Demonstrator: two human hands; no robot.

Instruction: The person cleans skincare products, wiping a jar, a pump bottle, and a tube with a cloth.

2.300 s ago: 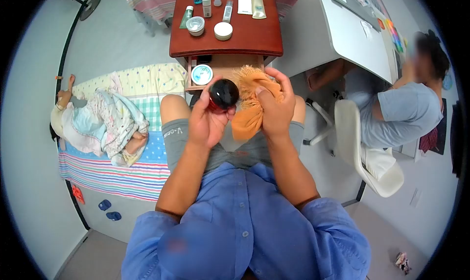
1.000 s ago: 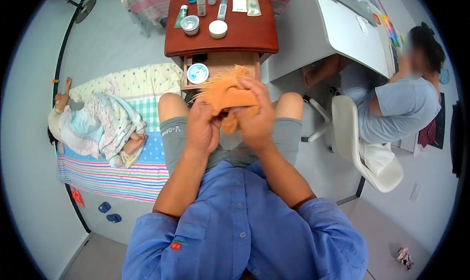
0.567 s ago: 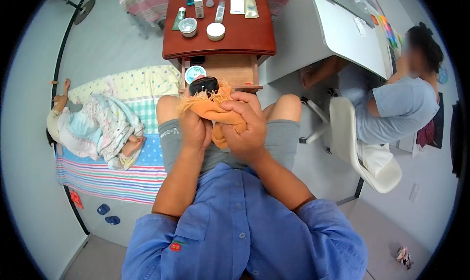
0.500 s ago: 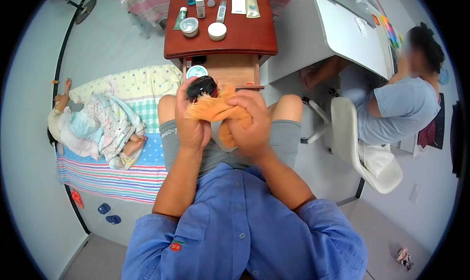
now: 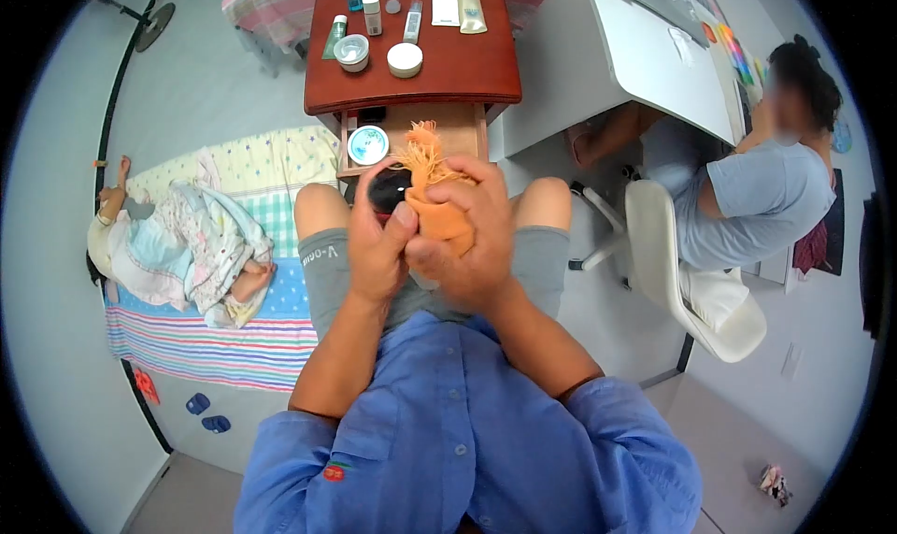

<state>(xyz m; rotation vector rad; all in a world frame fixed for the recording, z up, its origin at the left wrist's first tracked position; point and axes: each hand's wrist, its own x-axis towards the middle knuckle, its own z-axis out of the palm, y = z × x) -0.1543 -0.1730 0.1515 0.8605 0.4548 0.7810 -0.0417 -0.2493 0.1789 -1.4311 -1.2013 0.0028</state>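
My left hand is wrapped round a round jar with a shiny black top and a bit of red below it. An orange fringed cloth is bunched in my right hand, pressed against the right side of the jar. Both hands are close together above my lap, in front of the open drawer. The cloth's fringe stands up past my fingers and hides part of the jar. A white tub with a blue-patterned lid sits in the drawer's left part.
Jars, bottles and tubes stand on the red-brown cabinet top. To the right, a person in a grey-blue shirt sits on a white chair at a white desk. Another person lies under a patterned blanket on the left.
The cloth has shifted from the jar's lower front to its right side, its fringe now pointing up. My left fingers have closed further round the jar, and my hands are closer together.
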